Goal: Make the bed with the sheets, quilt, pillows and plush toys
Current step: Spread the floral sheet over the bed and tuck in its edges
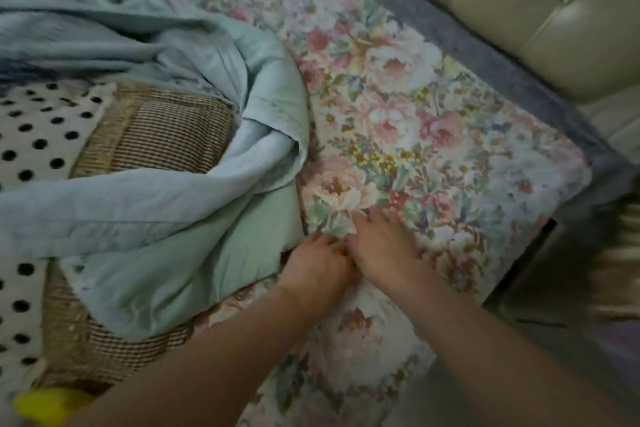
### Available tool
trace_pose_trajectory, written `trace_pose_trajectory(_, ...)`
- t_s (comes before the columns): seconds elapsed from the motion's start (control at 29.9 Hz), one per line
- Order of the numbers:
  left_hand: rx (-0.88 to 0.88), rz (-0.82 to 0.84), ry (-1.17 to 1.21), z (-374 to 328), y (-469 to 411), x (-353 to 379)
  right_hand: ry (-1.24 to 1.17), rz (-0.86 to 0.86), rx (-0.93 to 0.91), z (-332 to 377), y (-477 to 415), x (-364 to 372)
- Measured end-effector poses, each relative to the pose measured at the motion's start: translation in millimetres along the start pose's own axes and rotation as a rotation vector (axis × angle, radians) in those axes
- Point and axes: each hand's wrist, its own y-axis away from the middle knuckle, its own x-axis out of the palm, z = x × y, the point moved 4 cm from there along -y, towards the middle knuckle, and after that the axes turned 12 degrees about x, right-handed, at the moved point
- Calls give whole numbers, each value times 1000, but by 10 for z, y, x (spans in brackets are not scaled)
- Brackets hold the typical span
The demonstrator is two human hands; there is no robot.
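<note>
A floral sheet [398, 107] covers the mattress across the middle and right of the head view. Both my hands meet on it near its lower middle. My left hand [317, 263] has curled fingers that pinch a fold of the sheet. My right hand [381, 246] lies beside it with fingers bent into the same fold. A bunched pale blue-green quilt [156, 204] lies heaped to the left, its edge touching my left hand. Under the quilt sit woven straw-mat pillows [156, 135] and a white cloth with black dots [38, 135]. A yellow plush toy [48, 406] peeks in at the bottom left.
A padded cream headboard [540, 7] runs along the top right, with a grey mattress border [460, 55] below it. A dark gap [533, 256] and a bedside unit [581, 288] stand beyond the sheet's right corner.
</note>
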Motion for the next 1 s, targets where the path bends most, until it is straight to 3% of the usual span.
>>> trace_pose_trajectory(0.1,-223,-97,-112,324,142,-675,-168,-213,-145,488,178,-555)
trace_pose_trajectory(0.17,-350,-223,-246,555,395,-1000,-277,-225,-181,723,336,-782)
trace_pose_trajectory(0.27,-683,-7,-385,1036,1116,-1356,-274,-188,-342,1210,517,-1065)
trace_pose_trajectory(0.37,-865,280,-304,1235,1542,-1466,-384,-94,-358,1446,608,-1087)
trace_pose_trajectory(0.4,-891,300,-219,1233,1664,-1495,-435,-65,-337,1594,619,-1114)
trace_pose_trajectory(0.47,-875,156,95,1074,1598,-1364,-594,94,-134,1699,603,-1085)
trace_pose_trajectory(0.54,-916,-50,698,857,1481,-1111,-690,299,135,1792,629,-1020)
trace_pose_trajectory(0.57,-894,-132,975,726,1382,-1019,-715,312,215,1786,654,-972)
trace_pose_trajectory(0.64,-814,-175,1185,605,1192,-1021,-717,170,239,1690,701,-1015)
trace_pose_trajectory(0.7,-750,-106,1148,619,1075,-1118,-729,75,253,1465,715,-1068)
trace_pose_trajectory(0.8,-772,-81,674,831,986,-1331,-737,132,321,1084,710,-1088)
trace_pose_trajectory(0.87,-766,-166,387,958,895,-1542,-478,76,184,920,772,-1201)
trace_pose_trajectory(0.94,-564,-160,233,964,685,-1670,-105,-141,9,850,849,-1294)
trace_pose_trajectory(1.0,-317,-39,101,863,380,-1793,93,-214,-68,773,927,-1381)
